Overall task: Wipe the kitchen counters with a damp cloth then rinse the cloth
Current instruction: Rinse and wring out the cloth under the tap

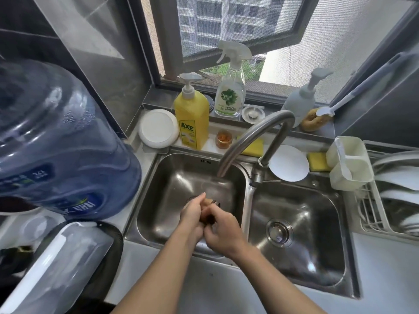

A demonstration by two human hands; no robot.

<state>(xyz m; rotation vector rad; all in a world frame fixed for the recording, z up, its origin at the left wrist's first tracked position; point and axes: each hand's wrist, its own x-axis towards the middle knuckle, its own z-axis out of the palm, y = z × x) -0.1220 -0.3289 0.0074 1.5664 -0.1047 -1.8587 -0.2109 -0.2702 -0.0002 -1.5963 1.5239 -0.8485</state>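
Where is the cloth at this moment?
Head view: the cloth is bunched between the left hand and right hand, over the left sink basin, below the faucet.

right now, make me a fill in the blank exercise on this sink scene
1. The left hand and the right hand both grip the cloth over the ___ basin.
2. The yellow bottle is labelled ___.
3. The spray bottle is labelled ___.

Missing words: left; AXE; Dettol
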